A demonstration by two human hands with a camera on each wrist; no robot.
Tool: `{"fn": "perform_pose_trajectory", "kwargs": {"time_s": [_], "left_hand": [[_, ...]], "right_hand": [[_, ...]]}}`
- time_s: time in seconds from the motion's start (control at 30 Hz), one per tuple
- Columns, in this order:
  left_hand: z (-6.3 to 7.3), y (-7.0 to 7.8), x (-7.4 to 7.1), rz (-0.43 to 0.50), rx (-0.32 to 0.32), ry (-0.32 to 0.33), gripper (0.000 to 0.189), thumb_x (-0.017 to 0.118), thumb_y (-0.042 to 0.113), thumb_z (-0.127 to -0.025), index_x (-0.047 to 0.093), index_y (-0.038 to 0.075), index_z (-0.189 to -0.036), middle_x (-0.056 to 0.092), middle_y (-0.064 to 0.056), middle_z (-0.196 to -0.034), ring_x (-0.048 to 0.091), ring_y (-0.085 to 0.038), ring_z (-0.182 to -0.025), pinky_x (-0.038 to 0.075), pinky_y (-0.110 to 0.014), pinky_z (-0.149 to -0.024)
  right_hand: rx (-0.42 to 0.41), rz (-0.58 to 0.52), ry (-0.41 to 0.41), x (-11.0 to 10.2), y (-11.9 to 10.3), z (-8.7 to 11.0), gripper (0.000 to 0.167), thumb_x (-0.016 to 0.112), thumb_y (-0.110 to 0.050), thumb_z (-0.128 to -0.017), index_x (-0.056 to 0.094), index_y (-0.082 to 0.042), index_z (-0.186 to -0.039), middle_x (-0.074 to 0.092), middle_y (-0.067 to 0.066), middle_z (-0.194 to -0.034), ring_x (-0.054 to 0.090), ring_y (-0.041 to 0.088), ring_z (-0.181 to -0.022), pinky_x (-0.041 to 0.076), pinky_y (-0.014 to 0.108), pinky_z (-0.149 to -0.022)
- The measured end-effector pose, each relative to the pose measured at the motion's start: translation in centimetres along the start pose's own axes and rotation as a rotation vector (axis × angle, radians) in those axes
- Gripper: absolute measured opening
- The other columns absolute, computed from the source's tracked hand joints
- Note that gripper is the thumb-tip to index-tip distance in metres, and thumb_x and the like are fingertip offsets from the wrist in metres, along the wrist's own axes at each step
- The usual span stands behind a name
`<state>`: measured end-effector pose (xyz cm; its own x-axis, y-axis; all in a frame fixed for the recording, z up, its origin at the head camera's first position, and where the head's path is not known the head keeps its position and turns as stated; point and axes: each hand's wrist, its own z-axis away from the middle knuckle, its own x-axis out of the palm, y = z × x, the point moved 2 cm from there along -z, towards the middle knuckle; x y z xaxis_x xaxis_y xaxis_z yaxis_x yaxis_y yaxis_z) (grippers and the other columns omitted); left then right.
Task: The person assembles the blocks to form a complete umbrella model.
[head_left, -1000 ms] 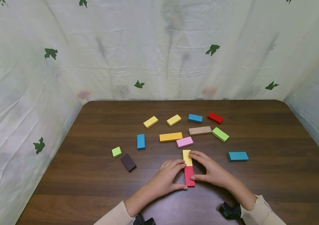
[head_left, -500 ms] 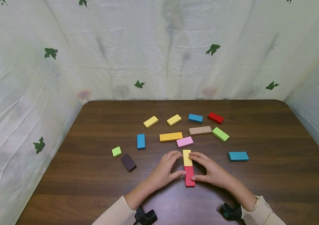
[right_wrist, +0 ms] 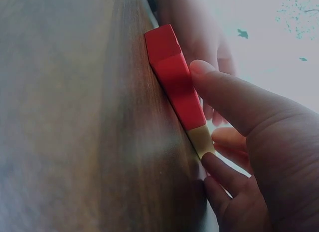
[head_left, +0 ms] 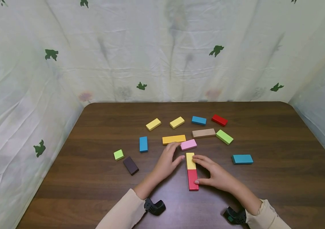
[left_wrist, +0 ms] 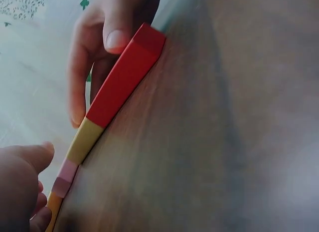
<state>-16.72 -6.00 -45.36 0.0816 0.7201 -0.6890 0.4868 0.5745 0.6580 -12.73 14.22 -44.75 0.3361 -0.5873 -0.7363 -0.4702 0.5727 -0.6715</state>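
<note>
A red block point(head_left: 192, 180) and a yellow block point(head_left: 190, 161) lie end to end in a line on the table. My right hand point(head_left: 217, 173) rests along their right side, its thumb at the red block and its fingertips at the yellow one. In the right wrist view the thumb point(right_wrist: 224, 87) touches the red block's side. To the left of the line, my left hand point(head_left: 166, 162) spreads thumb and fingers apart, holding nothing. Its fingertips come right up to the left end of a pink block point(head_left: 188, 144) and overlap the lower edge of an orange block point(head_left: 174, 139).
Beyond lie a tan block point(head_left: 203, 133), a green block point(head_left: 224, 137), two pale yellow blocks, a blue one and a red one point(head_left: 219, 120). A dark block point(head_left: 130, 165), a small green block point(head_left: 119, 154) and a blue block point(head_left: 143, 144) sit left; a teal block point(head_left: 242, 159) lies right.
My left hand has left the side of the red and yellow blocks and moved away from me, up to the pink block. My right hand and the blocks stay put.
</note>
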Motion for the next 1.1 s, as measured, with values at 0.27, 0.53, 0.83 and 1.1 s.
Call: {"fn": "perform_pose_trajectory", "kwargs": {"time_s": [0.27,0.53,0.83,1.1], "left_hand": [[-1.6,-0.6,0.6,-0.039,-0.067,0.018,0.044,0.063,0.019,-0.085,0.049,0.001,-0.123,0.05,-0.011,-0.121,0.044,-0.022,-0.115,0.033,-0.034,-0.096],[-2.2,-0.8,0.8,-0.065,-0.098,0.017,0.04,0.063,0.018,-0.085,0.053,0.003,-0.121,0.053,-0.009,-0.119,0.046,-0.022,-0.113,0.035,-0.035,-0.095],[-2.4,-0.9,0.7,-0.091,-0.075,0.029,0.036,0.066,0.02,-0.083,0.059,0.005,-0.114,0.056,-0.007,-0.107,0.049,-0.021,-0.101,0.039,-0.034,-0.087],[-2.5,-1.0,0.8,-0.112,-0.031,0.044,0.029,0.062,0.023,-0.086,0.062,0.008,-0.11,0.056,0.0,-0.086,0.049,-0.015,-0.083,0.039,-0.031,-0.076]], "right_hand": [[-0.002,-0.008,0.001,0.0,0.1,0.0,0.073,0.066,-0.049,-0.074,0.045,-0.009,-0.131,0.038,0.005,-0.134,0.038,0.024,-0.121,0.034,0.046,-0.094],[-0.021,-0.009,0.008,0.1,0.1,0.0,0.072,0.067,-0.048,-0.074,0.045,-0.009,-0.131,0.038,0.004,-0.134,0.038,0.021,-0.12,0.035,0.045,-0.094],[-0.016,-0.017,0.01,0.2,0.1,0.0,0.072,0.069,-0.047,-0.074,0.046,-0.009,-0.131,0.038,0.003,-0.134,0.038,0.021,-0.121,0.035,0.044,-0.094],[-0.026,-0.015,0.006,0.1,0.1,0.1,0.072,0.067,-0.047,-0.075,0.045,-0.008,-0.131,0.037,0.006,-0.135,0.037,0.023,-0.121,0.034,0.045,-0.094]]}}
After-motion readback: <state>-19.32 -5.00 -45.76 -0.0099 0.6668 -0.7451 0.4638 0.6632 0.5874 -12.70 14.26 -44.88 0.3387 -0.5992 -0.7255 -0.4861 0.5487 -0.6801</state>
